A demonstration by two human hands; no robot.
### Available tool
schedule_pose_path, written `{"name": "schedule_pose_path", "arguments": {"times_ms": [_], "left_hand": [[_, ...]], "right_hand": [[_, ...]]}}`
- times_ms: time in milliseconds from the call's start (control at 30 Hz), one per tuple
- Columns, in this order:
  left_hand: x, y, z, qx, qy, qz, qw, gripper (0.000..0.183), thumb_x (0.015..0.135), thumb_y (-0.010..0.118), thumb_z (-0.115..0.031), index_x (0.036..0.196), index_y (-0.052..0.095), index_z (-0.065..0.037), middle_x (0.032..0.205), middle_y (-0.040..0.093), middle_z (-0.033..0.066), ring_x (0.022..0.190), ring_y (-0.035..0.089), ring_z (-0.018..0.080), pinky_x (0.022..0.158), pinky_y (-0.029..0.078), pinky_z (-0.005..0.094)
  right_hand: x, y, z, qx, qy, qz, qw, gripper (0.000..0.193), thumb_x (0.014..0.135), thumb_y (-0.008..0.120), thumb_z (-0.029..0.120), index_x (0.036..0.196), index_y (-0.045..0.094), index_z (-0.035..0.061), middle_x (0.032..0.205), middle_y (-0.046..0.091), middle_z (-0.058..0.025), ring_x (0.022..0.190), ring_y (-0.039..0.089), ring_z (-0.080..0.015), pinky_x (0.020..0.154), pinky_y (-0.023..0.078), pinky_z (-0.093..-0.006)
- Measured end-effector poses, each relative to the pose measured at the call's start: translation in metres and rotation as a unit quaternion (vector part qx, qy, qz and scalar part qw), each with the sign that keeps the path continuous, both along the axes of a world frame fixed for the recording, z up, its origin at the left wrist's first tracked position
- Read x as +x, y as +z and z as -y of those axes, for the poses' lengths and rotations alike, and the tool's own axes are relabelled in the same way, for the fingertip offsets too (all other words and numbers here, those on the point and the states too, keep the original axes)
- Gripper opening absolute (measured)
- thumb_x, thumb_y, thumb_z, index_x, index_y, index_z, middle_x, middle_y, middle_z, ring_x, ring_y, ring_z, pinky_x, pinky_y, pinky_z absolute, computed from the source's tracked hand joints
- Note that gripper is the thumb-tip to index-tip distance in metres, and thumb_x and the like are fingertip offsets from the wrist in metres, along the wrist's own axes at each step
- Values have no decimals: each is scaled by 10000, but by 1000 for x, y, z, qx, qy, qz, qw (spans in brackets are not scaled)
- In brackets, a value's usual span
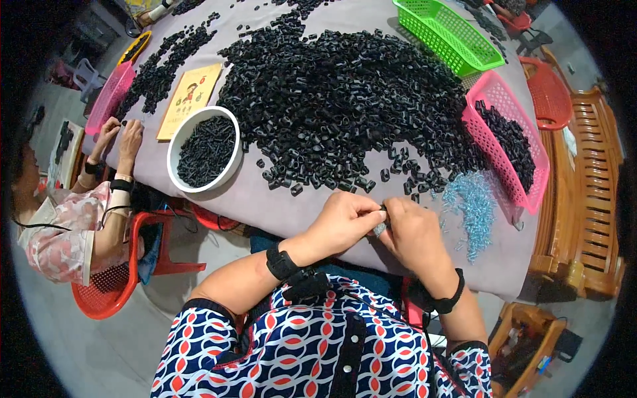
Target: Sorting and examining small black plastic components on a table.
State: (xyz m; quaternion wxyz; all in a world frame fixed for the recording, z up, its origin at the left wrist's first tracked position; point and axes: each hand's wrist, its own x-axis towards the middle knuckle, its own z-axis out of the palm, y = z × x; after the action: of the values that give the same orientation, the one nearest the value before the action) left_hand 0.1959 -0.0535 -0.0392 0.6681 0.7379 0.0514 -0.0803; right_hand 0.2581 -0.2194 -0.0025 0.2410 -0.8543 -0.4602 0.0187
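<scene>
My left hand (346,221) and my right hand (415,232) meet above the near edge of the cloth-covered table, fingertips pinched together. A small dark piece shows between the fingertips, mostly hidden by them. Something pale, perhaps clear bits, shows beneath the fingers of my right hand. Just beyond my hands spreads a big heap of small black plastic pieces (345,99), short and tube-like. To the right of my right hand lies a pile of small clear-blue pins (472,212).
A white bowl (174,156) of thin black parts stands left, beside a yellow booklet (178,113). At right are a pink basket (541,159) of black pieces and a green basket (458,50). Another person (79,219) works at the left edge, near another pink basket (109,99).
</scene>
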Motion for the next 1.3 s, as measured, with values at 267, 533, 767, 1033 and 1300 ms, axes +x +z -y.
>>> {"name": "schedule_pose_path", "arguments": {"times_ms": [267, 533, 767, 1033, 1300], "left_hand": [[3, -1, 3, -84, -43, -3, 996, 233, 977, 582, -161, 925, 702, 32, 771, 668, 14, 686, 590, 58, 627, 499, 228], [15, 27, -25, 197, 66, 142, 968, 231, 890, 678, -141, 1085, 673, -17, 892, 639, 71, 763, 620, 147, 683, 502, 296], [20, 19, -18, 426, 33, 221, 877, 225, 816, 715, -117, 1024, 656, -55, 887, 590, 110, 785, 621, 298, 680, 503, 378], [21, 21, -16, 407, 31, 220, 886, 185, 821, 695, -95, 998, 653, -58, 910, 583, 104, 827, 621, 299, 706, 508, 384], [17, 26, -14, 420, -19, 217, 881, 231, 802, 668, -59, 1028, 619, -57, 1008, 564, 122, 974, 583, 314, 806, 498, 400]], "right_hand": [[3, 0, 13, 46, -6, 9, 999, 259, 728, 742, 161, 841, 542, 41, 749, 598, -140, 719, 630, -326, 610, 500, -425], [135, 64, 92, 116, -358, -9, 926, 311, 835, 727, 189, 1098, 653, 40, 849, 653, -119, 713, 623, -256, 680, 497, -346], [117, 39, 119, 130, -274, 84, 949, 336, 815, 711, 52, 1143, 643, 36, 949, 648, -122, 823, 643, -252, 747, 508, -340], [19, 28, 115, -21, -177, -87, 980, 325, 741, 625, -55, 1057, 618, 18, 972, 630, -188, 929, 616, -385, 804, 501, -427], [13, 4, 109, 0, -167, -89, 982, 394, 674, 601, -80, 1056, 606, 17, 966, 614, -179, 937, 605, -383, 815, 501, -428]]}}
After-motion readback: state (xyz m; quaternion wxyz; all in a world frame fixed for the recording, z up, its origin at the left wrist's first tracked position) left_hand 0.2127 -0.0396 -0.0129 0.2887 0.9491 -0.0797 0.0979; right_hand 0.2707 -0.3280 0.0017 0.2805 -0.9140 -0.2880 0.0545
